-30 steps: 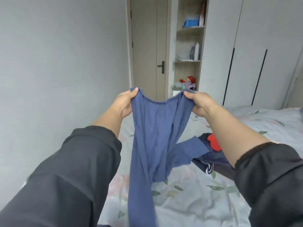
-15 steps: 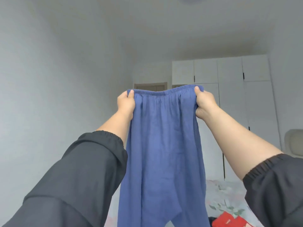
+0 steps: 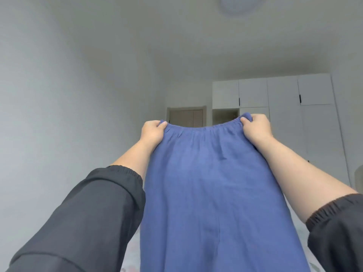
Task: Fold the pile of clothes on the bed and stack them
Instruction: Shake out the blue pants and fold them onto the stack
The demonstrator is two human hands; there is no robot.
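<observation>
No text, label, brand, number or sign can be read anywhere in the view.
</observation>
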